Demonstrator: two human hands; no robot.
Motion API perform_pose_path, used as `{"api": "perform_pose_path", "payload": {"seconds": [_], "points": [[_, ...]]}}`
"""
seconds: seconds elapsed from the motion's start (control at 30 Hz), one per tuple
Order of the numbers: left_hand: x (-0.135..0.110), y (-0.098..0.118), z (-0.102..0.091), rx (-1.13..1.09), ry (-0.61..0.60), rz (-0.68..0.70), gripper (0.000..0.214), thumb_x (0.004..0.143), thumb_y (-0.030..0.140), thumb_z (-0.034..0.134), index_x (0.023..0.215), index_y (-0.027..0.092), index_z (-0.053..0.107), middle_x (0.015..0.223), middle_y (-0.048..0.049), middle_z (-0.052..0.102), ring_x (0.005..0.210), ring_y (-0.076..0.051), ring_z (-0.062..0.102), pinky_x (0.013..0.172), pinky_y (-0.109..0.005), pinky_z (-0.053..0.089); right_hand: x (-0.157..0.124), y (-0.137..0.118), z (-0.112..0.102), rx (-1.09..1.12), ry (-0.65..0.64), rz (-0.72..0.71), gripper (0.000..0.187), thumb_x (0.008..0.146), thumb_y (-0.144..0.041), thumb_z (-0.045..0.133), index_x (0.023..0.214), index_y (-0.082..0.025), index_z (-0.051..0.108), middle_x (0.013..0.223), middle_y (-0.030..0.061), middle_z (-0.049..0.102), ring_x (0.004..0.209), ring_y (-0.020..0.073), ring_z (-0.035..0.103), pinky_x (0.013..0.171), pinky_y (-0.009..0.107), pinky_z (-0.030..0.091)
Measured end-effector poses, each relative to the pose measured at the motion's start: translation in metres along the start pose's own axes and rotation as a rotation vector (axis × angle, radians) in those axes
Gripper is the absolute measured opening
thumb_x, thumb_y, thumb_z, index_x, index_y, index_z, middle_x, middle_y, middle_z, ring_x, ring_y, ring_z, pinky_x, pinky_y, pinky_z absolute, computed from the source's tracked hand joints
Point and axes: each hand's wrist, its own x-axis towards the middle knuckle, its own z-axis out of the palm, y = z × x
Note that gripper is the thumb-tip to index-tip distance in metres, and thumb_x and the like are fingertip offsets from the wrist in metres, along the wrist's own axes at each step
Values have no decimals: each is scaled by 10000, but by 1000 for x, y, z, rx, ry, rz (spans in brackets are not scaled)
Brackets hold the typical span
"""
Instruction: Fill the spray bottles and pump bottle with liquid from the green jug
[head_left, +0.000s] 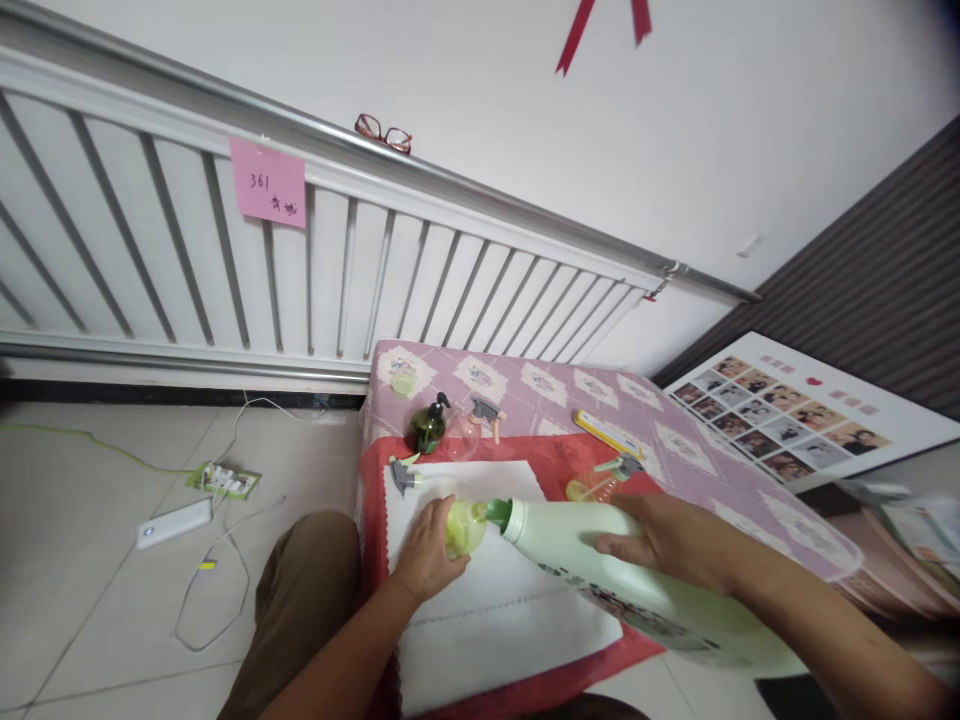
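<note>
My left hand (431, 548) is closed around a small yellow-green see-through bottle (466, 528) above the white cloth. In my right hand (667, 540) is a large pale green jug (585, 540), tipped on its side. The jug's green spout (498, 513) meets the small bottle's mouth; whether liquid is flowing I cannot tell. On the cloth near my left hand lies a grey spray trigger head (403, 478) with its tube. Behind stand a dark green pump bottle (429, 428) and a clear pinkish spray bottle (466, 436). Another spray bottle (600, 482) lies beyond the jug.
A white cloth (510, 625) lies over a red cloth (645, 640) on a purple patterned table (675, 440). A yellow-and-white box (607, 434) rests behind. The radiator (360, 270) borders the table's back; a power strip (225, 479) and cables are on the floor at left.
</note>
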Motion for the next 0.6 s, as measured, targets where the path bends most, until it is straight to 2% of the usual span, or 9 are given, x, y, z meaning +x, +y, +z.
{"api": "perform_pose_path", "payload": {"seconds": [0.27, 0.6], "points": [[0, 1, 0, 4, -3, -8, 867, 618, 252, 657, 1413, 169, 322, 1361, -152, 474, 1283, -308, 431, 1107, -459, 357, -3, -15, -10, -11, -82, 55, 388, 837, -573, 510, 892, -205, 624, 926, 123, 710, 851, 311, 661, 670, 369, 454], [-1, -3, 3, 4, 6, 2, 872, 617, 252, 661, 1414, 210, 308, 1372, -132, 466, 1291, -304, 425, 1108, -466, 355, -2, -15, -11, -48, -92, 59, 385, 835, -573, 502, 891, -210, 616, 940, 121, 707, 848, 301, 665, 653, 353, 454]]}}
